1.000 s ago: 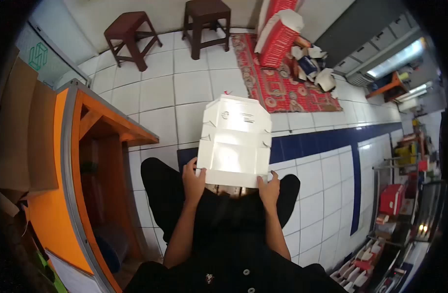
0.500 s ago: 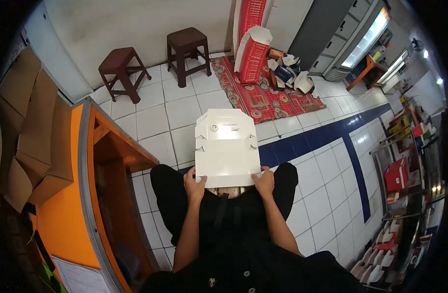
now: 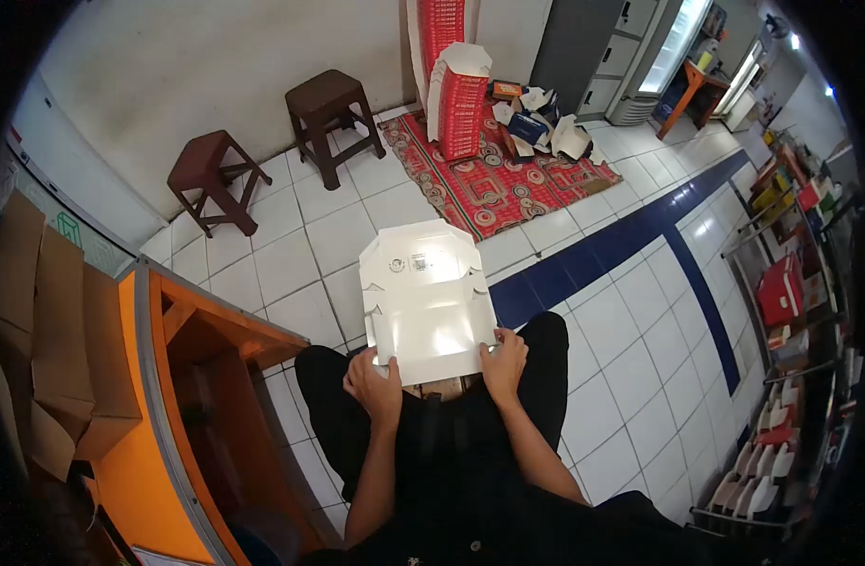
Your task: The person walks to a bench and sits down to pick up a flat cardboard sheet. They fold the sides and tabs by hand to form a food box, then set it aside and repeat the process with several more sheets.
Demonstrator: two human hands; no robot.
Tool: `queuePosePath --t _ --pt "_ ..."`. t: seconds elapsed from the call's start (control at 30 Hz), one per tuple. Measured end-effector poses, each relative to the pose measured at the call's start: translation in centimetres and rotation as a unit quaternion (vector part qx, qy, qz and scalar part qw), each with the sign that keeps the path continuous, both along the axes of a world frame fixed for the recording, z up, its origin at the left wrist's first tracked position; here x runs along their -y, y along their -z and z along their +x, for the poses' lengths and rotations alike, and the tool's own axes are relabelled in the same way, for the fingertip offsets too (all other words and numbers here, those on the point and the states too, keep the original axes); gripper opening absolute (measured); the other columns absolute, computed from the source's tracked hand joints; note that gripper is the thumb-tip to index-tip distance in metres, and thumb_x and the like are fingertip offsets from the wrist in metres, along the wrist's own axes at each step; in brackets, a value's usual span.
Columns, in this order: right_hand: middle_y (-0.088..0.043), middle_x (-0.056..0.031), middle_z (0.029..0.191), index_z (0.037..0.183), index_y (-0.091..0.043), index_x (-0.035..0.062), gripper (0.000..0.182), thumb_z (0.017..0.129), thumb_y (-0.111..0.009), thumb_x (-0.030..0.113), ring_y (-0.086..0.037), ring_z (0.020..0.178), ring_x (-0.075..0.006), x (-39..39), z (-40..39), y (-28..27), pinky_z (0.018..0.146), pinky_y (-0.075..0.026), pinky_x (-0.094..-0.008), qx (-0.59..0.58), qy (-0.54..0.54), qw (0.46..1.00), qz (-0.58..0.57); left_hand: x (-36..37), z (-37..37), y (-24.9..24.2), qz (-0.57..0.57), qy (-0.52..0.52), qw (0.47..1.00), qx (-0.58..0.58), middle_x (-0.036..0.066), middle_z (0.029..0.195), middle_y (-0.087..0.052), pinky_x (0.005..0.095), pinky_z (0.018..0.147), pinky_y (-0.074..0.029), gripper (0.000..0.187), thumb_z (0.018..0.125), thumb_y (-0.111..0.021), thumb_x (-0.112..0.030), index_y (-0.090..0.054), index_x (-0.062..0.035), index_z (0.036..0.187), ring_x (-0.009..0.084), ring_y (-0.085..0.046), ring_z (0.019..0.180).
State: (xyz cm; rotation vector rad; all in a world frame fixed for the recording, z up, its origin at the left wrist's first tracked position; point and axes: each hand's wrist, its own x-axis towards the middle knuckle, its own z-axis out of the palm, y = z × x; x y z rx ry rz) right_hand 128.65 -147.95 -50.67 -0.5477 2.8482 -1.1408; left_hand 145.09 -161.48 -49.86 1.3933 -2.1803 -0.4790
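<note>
A white cardboard box blank [image 3: 428, 307] with notched sides and a small printed mark near its far end lies over my lap. My left hand [image 3: 376, 385] grips its near left corner, thumb on top. At the near right corner my right hand [image 3: 503, 366] holds it the same way, the fingers partly under the card. Part of a wooden surface [image 3: 442, 387] shows beneath the near edge, between my legs.
Two brown stools [image 3: 330, 113] stand by the wall. On a red patterned mat [image 3: 508, 193] are stacked red cartons [image 3: 462, 113] and a pile of dark and white boxes [image 3: 536, 127]. An orange cabinet [image 3: 135, 349] is at left, laden shelves [image 3: 781, 377] at right.
The view has turned and shifted. The box blank has tilted a little, its side flaps stand more raised, and both hands still grip its near corners.
</note>
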Motion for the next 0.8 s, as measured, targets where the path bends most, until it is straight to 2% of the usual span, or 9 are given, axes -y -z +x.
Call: queuePosePath --t 0.1,0.17,0.27,0.33,0.37,0.43,0.57,0.63,0.8 --pt "-0.062 -0.0114 0.095 0.104 -0.059 0.0072 0.025 0.082 -0.068 0.017 -0.054 0.099 -0.0309 0.5 -0.9 -0.2 0.088 -0.038 -0.0453 0.074 -0.014 0.997 0.004 1.6 -0.2 0.2 0.076 0.016 0.995 -0.056 0.013 0.100 -0.064 0.0425 0.092 -0.038 0.027 0.085 -0.067 -0.017 -0.061 -0.0040 0.108 0.0284 -0.060 0.098" --pt "-0.064 -0.0077 0.086 0.098 -0.060 0.0094 0.015 0.085 -0.063 0.015 -0.054 0.097 -0.0284 0.9 -1.1 -1.0 0.087 -0.036 -0.0447 0.052 0.002 0.999 0.006 2.9 -0.2 0.7 0.139 0.034 0.983 -0.116 0.011 0.094 -0.067 0.0413 0.089 -0.039 0.022 0.086 -0.066 -0.016 -0.062 -0.0040 0.104 0.0278 -0.062 0.092" --pt "-0.066 -0.0120 0.085 0.104 -0.056 0.0098 0.016 0.089 -0.059 0.015 -0.059 0.090 -0.0339 0.6 -1.3 -2.0 0.081 -0.041 -0.0479 -0.088 -0.023 0.996 -0.005 4.1 -0.3 -0.7 0.222 0.017 0.956 -0.190 0.013 0.092 -0.068 0.0353 0.076 -0.049 0.023 0.091 -0.062 -0.014 -0.059 0.0016 0.107 0.0235 -0.065 0.079" --pt "-0.068 -0.0177 0.083 0.112 -0.048 0.0099 0.022 0.093 -0.054 0.017 -0.064 0.082 -0.0406 0.8 -1.6 -4.0 0.073 -0.045 -0.0515 0.128 -0.013 0.991 -0.027 5.2 0.0 -0.2 0.267 0.016 0.928 -0.258 0.013 0.093 -0.068 0.0331 0.075 -0.050 0.024 0.090 -0.063 -0.014 -0.059 0.0033 0.107 0.0213 -0.065 0.080" --pt "-0.068 -0.0177 0.083 0.112 -0.048 0.0099 0.022 0.093 -0.054 0.017 -0.064 0.082 -0.0406 0.8 -2.0 -3.8 0.073 -0.045 -0.0515 0.129 -0.011 0.991 -0.028 5.6 0.2 0.1 0.312 0.011 0.893 -0.326 0.012 0.093 -0.068 0.0309 0.073 -0.051 0.026 0.090 -0.064 -0.013 -0.058 0.0050 0.108 0.0192 -0.065 0.082" --pt "-0.069 -0.0217 0.084 0.116 -0.042 0.0095 0.027 0.094 -0.053 0.020 -0.065 0.078 -0.0444 0.3 -2.7 -3.4 0.068 -0.046 -0.0534 0.110 -0.048 0.992 -0.037 5.8 0.6 -1.0 0.367 0.010 0.874 -0.319 0.013 0.098 -0.068 0.0288 0.076 -0.050 0.031 0.089 -0.065 -0.011 -0.057 0.0071 0.113 0.0183 -0.064 0.086" --pt "-0.069 -0.0209 0.087 0.125 -0.049 0.0095 0.042 0.087 -0.064 0.022 -0.068 0.081 -0.0382 -0.2 -3.4 -2.2 0.072 -0.051 -0.0478 0.120 -0.104 0.987 -0.030 6.0 1.8 -0.4 0.398 0.081 0.890 -0.208 0.017 0.101 -0.069 0.0305 0.080 -0.051 0.036 0.084 -0.069 -0.011 -0.060 0.0066 0.115 0.0210 -0.066 0.090" --pt "-0.070 -0.0203 0.087 0.125 -0.053 0.0094 0.044 0.085 -0.067 0.022 -0.068 0.081 -0.0370 -0.2 -3.3 -1.7 0.074 -0.052 -0.0462 0.118 -0.095 0.988 -0.033 5.2 1.7 -1.5 0.305 0.089 0.943 -0.096 0.018 0.107 -0.068 0.0341 0.083 -0.051 0.042 0.079 -0.072 -0.008 -0.060 0.0089 0.116 0.0239 -0.067 0.091" --pt "-0.070 -0.0186 0.095 0.123 -0.060 0.0088 0.045 0.080 -0.070 0.019 -0.068 0.088 -0.0350 0.3 -2.4 -4.0 0.080 -0.052 -0.0426 0.154 -0.082 0.984 -0.025 3.2 1.4 -3.0 0.238 0.108 0.957 -0.126 0.023 0.105 -0.067 0.0385 0.085 -0.050 0.046 0.081 -0.066 -0.009 -0.054 0.0027 0.124 0.0359 -0.066 0.096"
